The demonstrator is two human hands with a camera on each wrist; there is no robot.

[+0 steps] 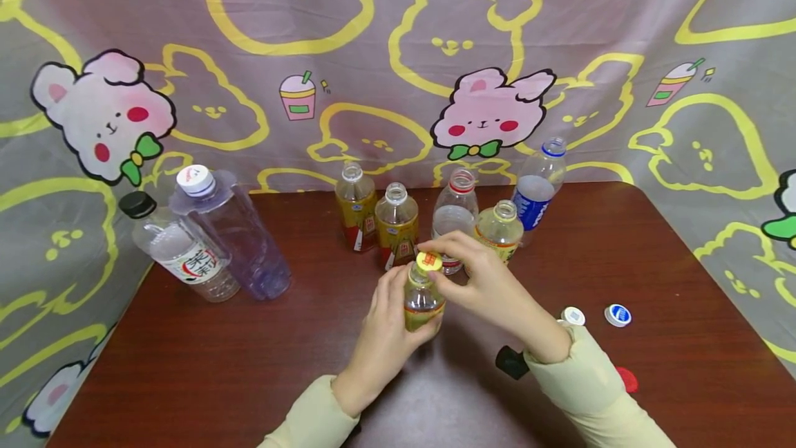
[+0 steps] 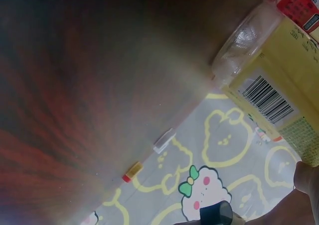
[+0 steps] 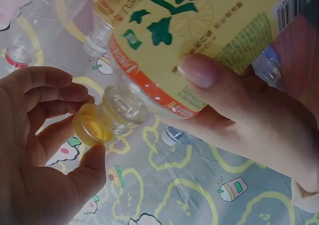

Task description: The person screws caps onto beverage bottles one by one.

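Observation:
A small clear plastic bottle [image 1: 425,306] with a yellow label stands between the two hands at mid-table. My left hand [image 1: 388,337] grips it round the body; its thumb [image 3: 199,73] lies across the yellow label in the right wrist view. Thumb and fingers of my right hand [image 1: 475,278] pinch a yellow bottle cap [image 1: 429,261] at the bottle's mouth. In the right wrist view the cap [image 3: 89,127] sits tilted right at the threaded neck [image 3: 122,110], part of its inner side showing. The left wrist view shows the bottle's barcode side [image 2: 269,98].
Behind the hands stand several uncapped bottles, among them a yellow-labelled one [image 1: 398,223] and a blue-labelled one [image 1: 536,192]. Two capped bottles, one black-capped [image 1: 193,261] and one white-capped [image 1: 249,240], lean at left. Loose caps, blue [image 1: 618,315], white [image 1: 573,316], black [image 1: 512,363] and red [image 1: 628,379], lie at right.

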